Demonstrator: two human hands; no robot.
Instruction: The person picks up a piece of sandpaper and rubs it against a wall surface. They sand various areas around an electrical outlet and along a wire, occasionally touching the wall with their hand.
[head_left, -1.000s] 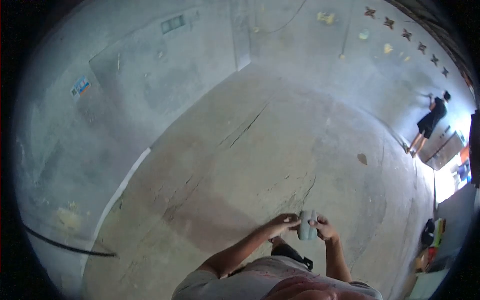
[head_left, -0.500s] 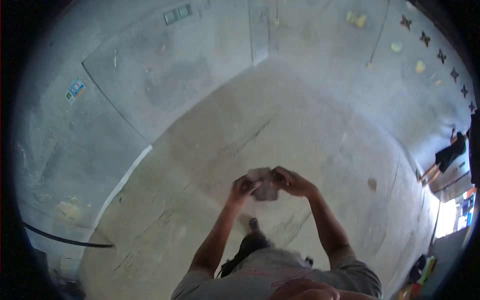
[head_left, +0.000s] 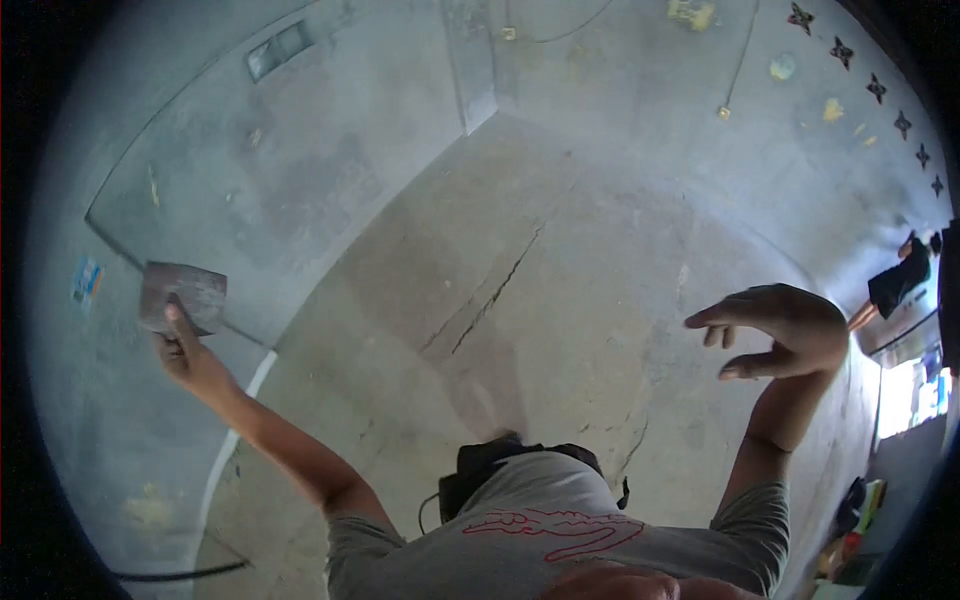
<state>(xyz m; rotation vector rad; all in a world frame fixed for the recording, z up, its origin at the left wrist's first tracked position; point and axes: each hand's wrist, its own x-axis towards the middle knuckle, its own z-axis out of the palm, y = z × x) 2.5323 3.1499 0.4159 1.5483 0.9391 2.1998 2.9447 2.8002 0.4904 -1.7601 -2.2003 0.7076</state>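
Out to the left, my left hand (head_left: pixel 185 350) grips the lower edge of a thin, brownish-grey square sheet (head_left: pixel 195 300), thumb laid over its face. The sheet looks like sandpaper, though its surface is too unclear to be certain. Over on the right, my right hand (head_left: pixel 770 330) is raised and bent at the wrist, its fingers apart from the thumb, with nothing between them.
A cracked concrete floor (head_left: pixel 480 290) lies ahead, bounded by grey walls (head_left: pixel 360 120) with patches. At the far right, a person in dark clothes (head_left: pixel 900 280) stands near the wall. A black hose (head_left: pixel 190 574) is at lower left.
My hands have moved far apart from the middle. The sheet went left with my left hand, while my right hand let go of it and opened. The view has shifted slightly.
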